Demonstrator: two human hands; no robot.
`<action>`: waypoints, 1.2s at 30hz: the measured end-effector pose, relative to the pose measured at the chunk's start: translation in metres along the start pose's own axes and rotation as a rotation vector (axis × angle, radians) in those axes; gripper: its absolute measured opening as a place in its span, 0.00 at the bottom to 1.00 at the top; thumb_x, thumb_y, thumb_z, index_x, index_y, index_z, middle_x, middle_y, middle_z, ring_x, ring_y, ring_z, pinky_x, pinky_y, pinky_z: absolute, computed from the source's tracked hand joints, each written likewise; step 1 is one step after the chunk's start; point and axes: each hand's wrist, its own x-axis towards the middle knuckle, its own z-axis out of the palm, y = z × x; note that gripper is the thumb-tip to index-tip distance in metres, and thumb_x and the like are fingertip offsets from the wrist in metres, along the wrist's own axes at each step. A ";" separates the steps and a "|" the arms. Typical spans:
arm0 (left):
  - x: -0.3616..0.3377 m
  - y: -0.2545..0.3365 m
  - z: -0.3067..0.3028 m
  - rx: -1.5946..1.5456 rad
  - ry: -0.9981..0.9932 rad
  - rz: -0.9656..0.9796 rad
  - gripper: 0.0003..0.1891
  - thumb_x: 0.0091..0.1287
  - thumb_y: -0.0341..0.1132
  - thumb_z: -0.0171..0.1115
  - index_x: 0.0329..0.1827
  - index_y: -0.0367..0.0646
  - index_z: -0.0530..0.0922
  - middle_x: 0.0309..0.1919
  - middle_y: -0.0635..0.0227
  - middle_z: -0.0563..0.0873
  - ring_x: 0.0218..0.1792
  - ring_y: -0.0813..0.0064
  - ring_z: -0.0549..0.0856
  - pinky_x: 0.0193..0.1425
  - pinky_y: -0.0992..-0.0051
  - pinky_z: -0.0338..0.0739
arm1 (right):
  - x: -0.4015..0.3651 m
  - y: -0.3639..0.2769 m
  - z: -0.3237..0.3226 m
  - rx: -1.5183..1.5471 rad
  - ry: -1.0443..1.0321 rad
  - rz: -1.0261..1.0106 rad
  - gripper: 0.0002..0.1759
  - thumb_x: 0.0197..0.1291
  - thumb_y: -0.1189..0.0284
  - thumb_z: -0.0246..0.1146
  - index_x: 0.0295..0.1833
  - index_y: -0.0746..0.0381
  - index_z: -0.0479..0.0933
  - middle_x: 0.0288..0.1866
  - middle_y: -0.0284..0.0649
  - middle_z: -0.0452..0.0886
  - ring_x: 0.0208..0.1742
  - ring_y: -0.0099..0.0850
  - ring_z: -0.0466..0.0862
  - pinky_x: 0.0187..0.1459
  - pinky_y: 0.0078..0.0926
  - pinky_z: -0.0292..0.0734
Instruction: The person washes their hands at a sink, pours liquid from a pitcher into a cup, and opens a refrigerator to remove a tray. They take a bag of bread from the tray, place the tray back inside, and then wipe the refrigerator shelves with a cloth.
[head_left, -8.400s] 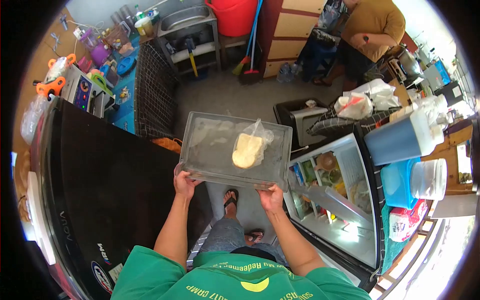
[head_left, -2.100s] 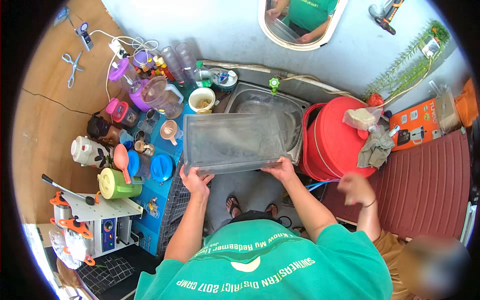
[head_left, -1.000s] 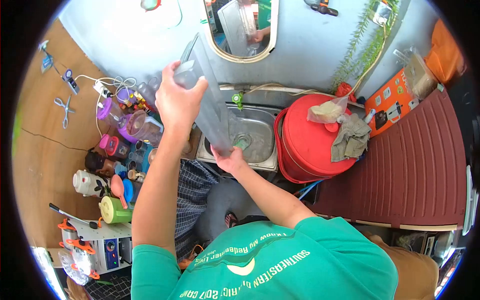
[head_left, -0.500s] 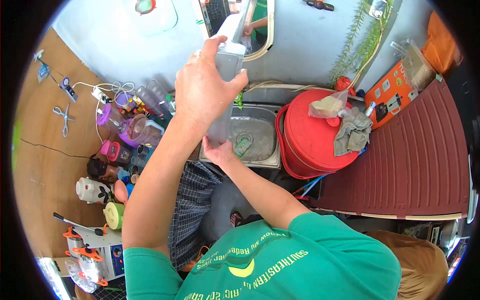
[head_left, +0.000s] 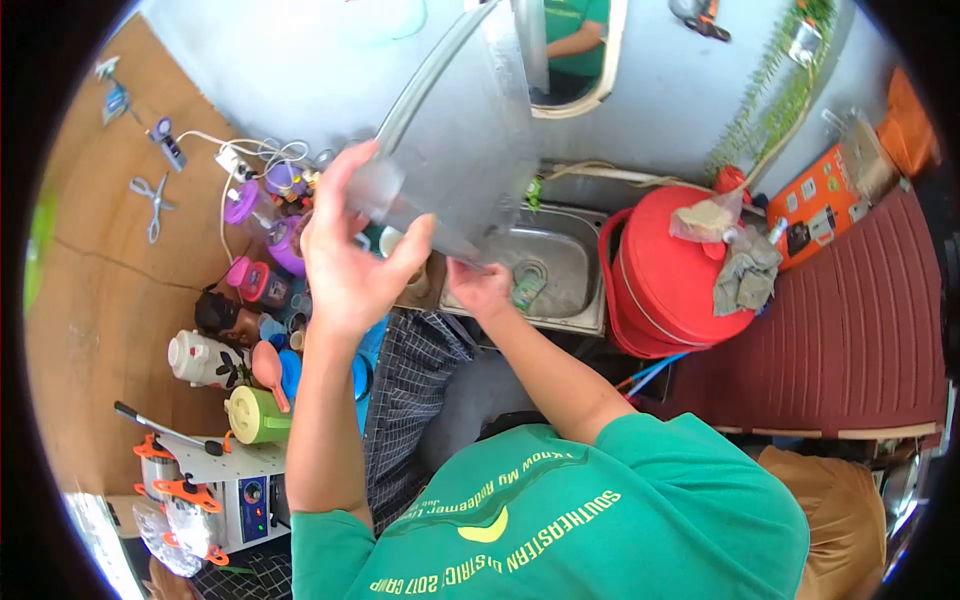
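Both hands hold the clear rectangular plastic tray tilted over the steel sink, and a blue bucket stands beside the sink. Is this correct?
No: the head view shows the round plastic bucket beside the steel sink is red, not blue. Left hand and right hand do hold the clear plastic tray tilted.

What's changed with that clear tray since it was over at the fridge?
The clear tray went from level by the open fridge to steeply tilted over the sink. The bagged food left it and now lies on the red tub. The left hand rose with the upper end; the right hand holds the lower edge. Both hands kept their grip throughout.
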 end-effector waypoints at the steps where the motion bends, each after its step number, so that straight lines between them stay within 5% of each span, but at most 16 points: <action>1: -0.012 -0.011 -0.016 0.019 0.066 0.052 0.39 0.55 0.28 0.74 0.72 0.45 0.68 0.53 0.61 0.83 0.48 0.69 0.85 0.55 0.67 0.81 | 0.004 -0.010 -0.004 -0.058 0.089 -0.044 0.30 0.48 0.66 0.49 0.56 0.70 0.74 0.53 0.53 0.83 0.56 0.52 0.83 0.63 0.55 0.78; 3: -0.040 -0.040 -0.050 0.108 0.182 0.072 0.40 0.59 0.25 0.70 0.75 0.41 0.62 0.58 0.61 0.79 0.52 0.72 0.82 0.59 0.69 0.78 | -0.002 -0.009 0.007 -0.254 0.131 -0.158 0.29 0.42 0.67 0.51 0.52 0.69 0.75 0.50 0.52 0.82 0.54 0.52 0.81 0.65 0.58 0.73; 5: -0.076 -0.059 -0.070 -0.250 0.259 -0.163 0.42 0.61 0.25 0.69 0.78 0.40 0.58 0.61 0.60 0.77 0.58 0.70 0.79 0.65 0.67 0.74 | -0.015 -0.006 0.030 -0.480 0.064 -0.224 0.22 0.41 0.68 0.52 0.45 0.65 0.75 0.46 0.50 0.81 0.52 0.50 0.80 0.65 0.62 0.70; 8: -0.129 -0.094 -0.083 -0.389 0.446 -0.358 0.45 0.63 0.28 0.71 0.80 0.40 0.53 0.65 0.58 0.75 0.61 0.66 0.78 0.67 0.66 0.73 | -0.021 -0.020 0.042 -0.690 0.020 -0.152 0.14 0.42 0.70 0.53 0.38 0.61 0.75 0.41 0.46 0.79 0.49 0.48 0.80 0.64 0.66 0.70; 12: -0.184 -0.095 -0.078 -0.609 0.562 -0.606 0.43 0.66 0.35 0.69 0.81 0.52 0.53 0.65 0.54 0.76 0.62 0.58 0.80 0.62 0.54 0.81 | -0.020 -0.017 0.071 -1.014 0.024 -0.058 0.08 0.45 0.74 0.55 0.35 0.58 0.74 0.35 0.41 0.77 0.44 0.43 0.81 0.60 0.68 0.73; 16: -0.246 -0.077 -0.060 -0.696 0.679 -0.717 0.43 0.67 0.36 0.66 0.82 0.54 0.51 0.61 0.50 0.79 0.60 0.56 0.83 0.60 0.55 0.83 | -0.018 -0.006 0.095 -1.242 0.010 0.036 0.06 0.51 0.72 0.60 0.36 0.57 0.74 0.35 0.37 0.78 0.43 0.40 0.82 0.58 0.68 0.76; 17: -0.261 -0.071 -0.055 -0.650 0.699 -0.747 0.46 0.64 0.42 0.69 0.83 0.52 0.51 0.62 0.45 0.78 0.59 0.51 0.83 0.60 0.49 0.81 | -0.013 0.001 0.100 -1.286 0.007 0.061 0.08 0.50 0.72 0.60 0.39 0.57 0.76 0.34 0.36 0.78 0.42 0.39 0.82 0.55 0.67 0.77; 20: -0.293 -0.041 -0.045 -0.585 0.685 -0.840 0.48 0.63 0.42 0.69 0.83 0.49 0.49 0.61 0.46 0.79 0.60 0.54 0.82 0.62 0.54 0.81 | 0.002 0.024 0.112 -1.418 -0.061 0.154 0.20 0.52 0.70 0.60 0.53 0.60 0.76 0.36 0.37 0.80 0.41 0.39 0.81 0.52 0.64 0.80; 22: -0.323 -0.027 -0.035 -0.604 0.753 -0.801 0.46 0.67 0.36 0.69 0.83 0.48 0.49 0.61 0.50 0.79 0.57 0.59 0.84 0.58 0.61 0.83 | 0.008 0.048 0.112 -1.489 -0.216 0.290 0.29 0.54 0.68 0.58 0.63 0.63 0.72 0.39 0.39 0.81 0.43 0.39 0.83 0.53 0.63 0.81; 30: -0.393 0.046 -0.034 -0.602 1.076 -0.542 0.51 0.62 0.35 0.73 0.83 0.46 0.48 0.63 0.49 0.76 0.61 0.57 0.81 0.62 0.57 0.81 | -0.047 0.182 0.097 -1.459 -0.416 0.641 0.30 0.57 0.68 0.56 0.66 0.64 0.71 0.47 0.38 0.81 0.46 0.36 0.84 0.54 0.59 0.82; 33: -0.411 0.058 -0.077 -0.548 1.009 -0.569 0.56 0.56 0.36 0.77 0.83 0.44 0.46 0.61 0.49 0.78 0.64 0.53 0.79 0.64 0.50 0.79 | -0.057 0.222 0.085 -1.386 -0.519 0.710 0.30 0.57 0.67 0.56 0.66 0.64 0.71 0.47 0.39 0.81 0.46 0.36 0.83 0.53 0.59 0.82; 36: -0.421 0.066 -0.097 -0.522 1.024 -0.454 0.54 0.57 0.34 0.76 0.83 0.45 0.48 0.58 0.51 0.80 0.61 0.58 0.80 0.62 0.57 0.81 | -0.056 0.245 0.069 -1.328 -0.548 0.722 0.29 0.58 0.65 0.56 0.66 0.63 0.72 0.47 0.41 0.80 0.47 0.38 0.83 0.53 0.59 0.82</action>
